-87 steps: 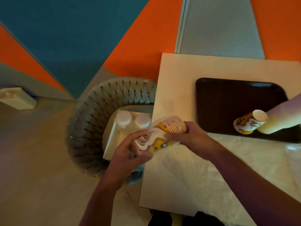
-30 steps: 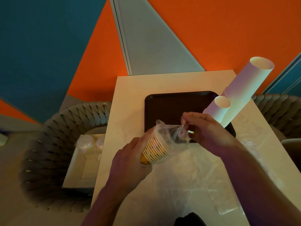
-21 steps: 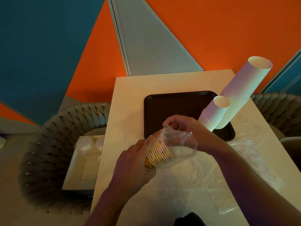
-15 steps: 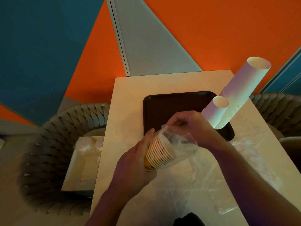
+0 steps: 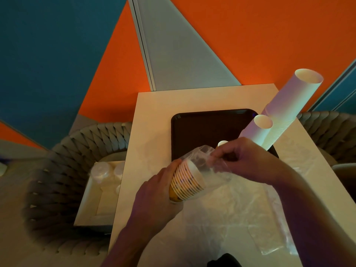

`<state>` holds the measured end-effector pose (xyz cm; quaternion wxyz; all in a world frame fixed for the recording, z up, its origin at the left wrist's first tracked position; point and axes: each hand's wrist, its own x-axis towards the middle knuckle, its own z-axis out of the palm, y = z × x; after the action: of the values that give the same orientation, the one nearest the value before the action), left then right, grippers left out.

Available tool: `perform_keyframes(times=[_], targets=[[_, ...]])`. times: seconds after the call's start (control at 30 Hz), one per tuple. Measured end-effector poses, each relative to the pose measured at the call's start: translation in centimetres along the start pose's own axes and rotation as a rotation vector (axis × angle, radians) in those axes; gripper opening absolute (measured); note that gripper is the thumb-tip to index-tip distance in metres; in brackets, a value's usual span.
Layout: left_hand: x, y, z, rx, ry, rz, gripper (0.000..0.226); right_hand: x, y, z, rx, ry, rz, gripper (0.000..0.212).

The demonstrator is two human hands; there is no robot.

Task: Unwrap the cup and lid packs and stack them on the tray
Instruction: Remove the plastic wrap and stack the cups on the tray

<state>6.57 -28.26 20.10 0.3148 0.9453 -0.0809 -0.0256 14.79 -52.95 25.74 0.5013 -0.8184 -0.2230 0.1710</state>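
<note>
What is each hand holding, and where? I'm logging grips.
Left hand grips the cup stack around its lower end; right hand pinches the plastic wrapper past the rims.

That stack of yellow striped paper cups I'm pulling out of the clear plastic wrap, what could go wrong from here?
The left hand grips only the base of the stack of yellow striped paper cups, so as the right hand tugs the clear plastic wrap, the top cups may slide out. A sharp tug could also swing that hand into the two tall white cup stacks on the dark brown tray just behind it.
</note>
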Motion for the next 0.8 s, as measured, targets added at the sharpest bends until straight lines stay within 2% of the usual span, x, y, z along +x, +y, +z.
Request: perform_keyframes(times=[0.13,0.27,0.33,0.43,0.5,0.57,0.63,0.73,0.8], targets=[[0.2,-0.2,-0.1,0.010,-0.005,-0.001,0.101,0.0,-0.5,0.2,-0.027,-0.151,-0.057,0.030],[0.2,-0.1,-0.3,0.025,-0.006,0.015,0.101,0.4,-0.5,1.1,0.052,-0.152,-0.178,0.020],[0.2,-0.1,-0.3,0.022,-0.009,0.018,0.101,0.6,-0.3,1.2,0.028,-0.184,-0.135,0.021],[0.1,-0.2,-0.5,0.017,0.002,0.021,0.102,0.6,-0.3,0.7,-0.017,-0.252,0.060,0.055],[-0.1,-0.3,-0.7,0.020,0.007,0.024,0.100,0.2,-0.7,0.4,-0.054,-0.283,0.117,0.075],[-0.3,-0.5,-0.9,0.028,0.003,0.014,0.099,-0.1,-0.9,-0.1,-0.063,-0.293,0.112,0.081],[-0.3,-0.6,-1.0,0.021,0.002,0.002,0.100,-0.3,-0.8,-0.5,-0.079,-0.247,0.077,0.070],[-0.2,-0.5,-1.2,0.018,-0.008,-0.013,0.101,0.2,-0.1,-0.7,-0.103,-0.041,-0.010,0.033],[-0.1,-0.1,-1.3,0.014,-0.019,-0.008,0.101,0.9,0.2,0.0,-0.048,0.014,-0.045,0.031]])
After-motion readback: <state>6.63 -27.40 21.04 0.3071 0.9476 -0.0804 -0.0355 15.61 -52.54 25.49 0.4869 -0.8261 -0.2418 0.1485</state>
